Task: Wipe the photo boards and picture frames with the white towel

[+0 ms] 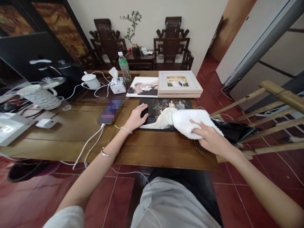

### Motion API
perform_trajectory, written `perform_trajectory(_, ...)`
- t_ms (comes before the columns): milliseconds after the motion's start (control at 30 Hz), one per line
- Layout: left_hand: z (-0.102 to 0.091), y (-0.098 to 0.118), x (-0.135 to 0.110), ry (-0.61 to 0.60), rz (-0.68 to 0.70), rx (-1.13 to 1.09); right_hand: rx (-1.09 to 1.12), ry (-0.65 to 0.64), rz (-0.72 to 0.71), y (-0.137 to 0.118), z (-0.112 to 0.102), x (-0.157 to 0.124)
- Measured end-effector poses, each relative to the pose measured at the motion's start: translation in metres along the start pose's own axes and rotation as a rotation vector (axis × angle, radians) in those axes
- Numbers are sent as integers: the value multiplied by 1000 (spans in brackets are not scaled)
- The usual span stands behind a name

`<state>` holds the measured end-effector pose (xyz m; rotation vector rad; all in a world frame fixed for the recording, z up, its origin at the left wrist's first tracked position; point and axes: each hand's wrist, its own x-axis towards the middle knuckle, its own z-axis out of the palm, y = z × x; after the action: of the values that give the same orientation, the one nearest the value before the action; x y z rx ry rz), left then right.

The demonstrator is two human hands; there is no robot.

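Observation:
A dark photo panel (163, 107) lies flat on the wooden table (147, 152). My left hand (136, 117) presses on its left edge, fingers curled over the panel's corner. My right hand (209, 136) grips a white towel (187, 122) that lies bunched across the panel's right part. A cream cloth (163, 118) trails from the towel over the picture.
Behind the panel lie a framed photo (179, 83) and an unframed print (143, 87). A phone (110, 110) on a white cable, a tissue box (118, 85), a green bottle (124, 66), cups and a kettle (40, 96) stand left. A bamboo chair (273, 120) is right.

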<state>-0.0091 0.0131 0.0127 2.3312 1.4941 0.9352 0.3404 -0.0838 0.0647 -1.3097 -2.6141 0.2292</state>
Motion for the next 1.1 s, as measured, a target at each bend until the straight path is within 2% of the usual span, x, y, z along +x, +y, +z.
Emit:
perform_trajectory(167,6,3,-4,-54,-32,26,-42,-23,20,15,-14,40)
perform_trajectory(400,5,3,-5,-66,-34,33,41,20,43,58,-26,103)
perform_trajectory(567,5,1,-4,-61,-29,24,60,68,57,70,-20,119)
perform_trajectory(733,4,4,-4,-72,-39,25,15,62,83,50,-12,95)
perform_trajectory(900,4,8,-5,-71,-48,29,-86,37,87,11,0,39)
perform_trajectory(1000,5,8,-5,-72,-69,33,-50,10,38,-11,8,3)
perform_trajectory(1100,6,8,-6,-79,-82,52,-24,-26,17,-26,10,-19)
